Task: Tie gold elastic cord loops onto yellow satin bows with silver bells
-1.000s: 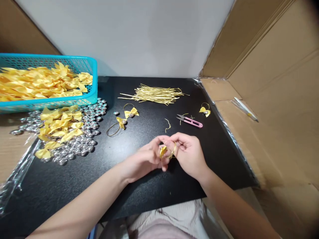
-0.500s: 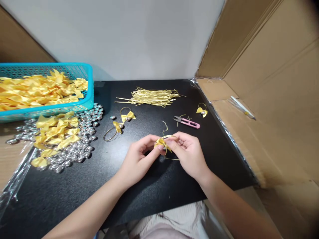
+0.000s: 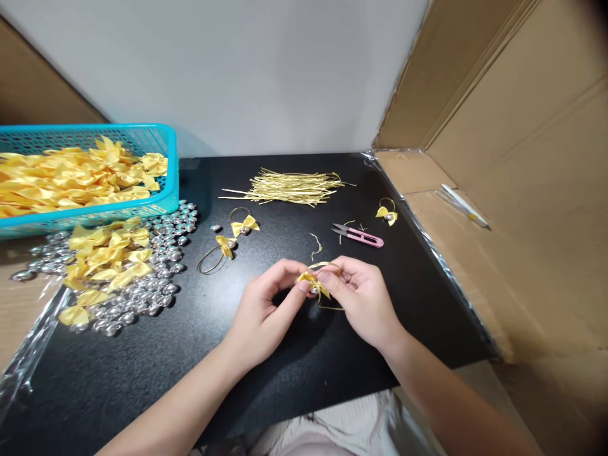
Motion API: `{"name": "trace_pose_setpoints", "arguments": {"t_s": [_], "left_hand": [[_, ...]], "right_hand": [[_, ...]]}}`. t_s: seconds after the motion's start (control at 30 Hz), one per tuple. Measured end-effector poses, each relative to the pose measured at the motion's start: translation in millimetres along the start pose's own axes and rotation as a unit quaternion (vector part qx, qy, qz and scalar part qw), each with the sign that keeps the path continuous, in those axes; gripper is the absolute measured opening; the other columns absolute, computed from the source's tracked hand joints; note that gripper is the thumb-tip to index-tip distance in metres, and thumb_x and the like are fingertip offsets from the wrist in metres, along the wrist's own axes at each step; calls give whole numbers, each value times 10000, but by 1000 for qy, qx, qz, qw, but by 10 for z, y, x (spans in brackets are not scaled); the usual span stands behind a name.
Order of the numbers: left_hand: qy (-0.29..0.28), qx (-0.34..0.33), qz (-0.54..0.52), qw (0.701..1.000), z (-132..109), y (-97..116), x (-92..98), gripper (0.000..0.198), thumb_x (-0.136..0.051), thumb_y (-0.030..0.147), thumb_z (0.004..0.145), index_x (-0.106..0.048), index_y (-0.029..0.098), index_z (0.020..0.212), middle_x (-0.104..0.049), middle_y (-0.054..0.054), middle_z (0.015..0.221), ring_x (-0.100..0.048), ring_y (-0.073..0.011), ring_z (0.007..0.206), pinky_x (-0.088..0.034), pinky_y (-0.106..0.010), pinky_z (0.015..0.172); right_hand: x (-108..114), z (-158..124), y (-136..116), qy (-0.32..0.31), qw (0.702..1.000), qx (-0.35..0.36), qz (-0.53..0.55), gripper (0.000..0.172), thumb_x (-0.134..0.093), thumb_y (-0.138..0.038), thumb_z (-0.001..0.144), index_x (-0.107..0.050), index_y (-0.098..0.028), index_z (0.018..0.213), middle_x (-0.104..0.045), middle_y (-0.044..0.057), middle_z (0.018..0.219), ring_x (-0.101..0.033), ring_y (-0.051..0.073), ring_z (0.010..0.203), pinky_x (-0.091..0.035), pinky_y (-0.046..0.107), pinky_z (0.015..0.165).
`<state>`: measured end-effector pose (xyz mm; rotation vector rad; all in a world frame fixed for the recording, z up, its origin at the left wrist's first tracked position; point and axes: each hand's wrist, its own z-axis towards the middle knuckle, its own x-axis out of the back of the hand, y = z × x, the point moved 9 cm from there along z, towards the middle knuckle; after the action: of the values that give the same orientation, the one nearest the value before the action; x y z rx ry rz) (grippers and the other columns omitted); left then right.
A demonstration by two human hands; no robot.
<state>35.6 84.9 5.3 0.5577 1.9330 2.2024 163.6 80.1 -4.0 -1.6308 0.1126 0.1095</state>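
Note:
Between my two hands is a yellow ribbon bow (image 3: 308,278) with a silver bead at its middle and a gold cord loop (image 3: 323,264) above it. My left hand (image 3: 268,310) pinches the bow's left side between thumb and fingers. From the other side my right hand (image 3: 363,297) is closed on the bow's right part and the cord, its thumb laid over them. Thin gold ends hang below the bow. Beyond the hands lie pink thread snips (image 3: 358,235) and a thin scrap of gold cord (image 3: 316,246).
Several bows with beads and loops, one of them a bow (image 3: 244,225), lie on the black table (image 3: 190,380). Gold ties (image 3: 292,187) are bundled at the back. At left are a blue basket (image 3: 177,180) of bows and silver beads (image 3: 137,310). Cardboard (image 3: 522,190) walls the right.
The bow has turned slightly in my fingers, so its silver bead now shows more plainly. Both hands keep their grip; the whole view has shifted a little.

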Motion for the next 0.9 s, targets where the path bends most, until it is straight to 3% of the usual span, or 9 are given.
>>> {"name": "trace_pose_setpoints", "arguments": {"t_s": [0.2, 0.33, 0.4, 0.53, 0.77, 0.9], "left_hand": [[50, 37, -25, 998, 8, -50, 68, 137, -599, 275, 918, -621, 189, 814, -689, 26, 738, -640, -90, 686, -490, -168, 662], [53, 54, -58, 995, 21, -34, 47, 141, -634, 286, 889, -619, 181, 795, -724, -1, 747, -673, -114, 690, -518, -188, 649], [47, 57, -57, 996, 17, -22, 29, 132, -642, 289, 884, -631, 179, 812, -739, -17, 777, -684, -123, 698, -530, -201, 656], [49, 69, -68, 994, 1, -44, 27, 159, -673, 307, 864, -640, 169, 792, -754, -38, 828, -658, -111, 634, -534, -209, 617], [42, 137, -201, 969, 15, -171, -48, 210, -752, 283, 794, -606, 142, 739, -764, -73, 941, -664, -91, 641, -556, -210, 648], [46, 163, -240, 956, 17, -224, -75, 186, -768, 230, 757, -604, 144, 739, -765, -54, 909, -665, -86, 630, -547, -201, 636]], "right_hand": [[21, -31, -41, -7, 1000, 17, -20, 216, -680, -353, 797, -647, -157, 714, -614, 5, 620, -505, 86, 538, -413, 202, 496], [13, -78, -253, -28, 990, 106, -83, 129, -711, -279, 753, -651, -165, 755, -463, -62, 514, -306, 51, 451, -257, 195, 423], [11, -105, -367, -24, 978, 161, -129, 127, -749, -248, 723, -669, -170, 784, -504, -53, 547, -314, 53, 462, -260, 202, 429], [55, -129, -457, 10, 965, 209, -159, 93, -685, -225, 821, -693, -171, 745, -612, -10, 603, -350, 59, 461, -287, 218, 436], [215, -67, -272, 68, 984, 123, -111, 180, -661, -291, 839, -685, -179, 700, -539, -18, 537, -398, 84, 482, -320, 223, 447], [184, -25, -182, 52, 992, 82, -85, 199, -677, -334, 822, -679, -177, 700, -569, -7, 575, -447, 95, 500, -357, 227, 466]]}}
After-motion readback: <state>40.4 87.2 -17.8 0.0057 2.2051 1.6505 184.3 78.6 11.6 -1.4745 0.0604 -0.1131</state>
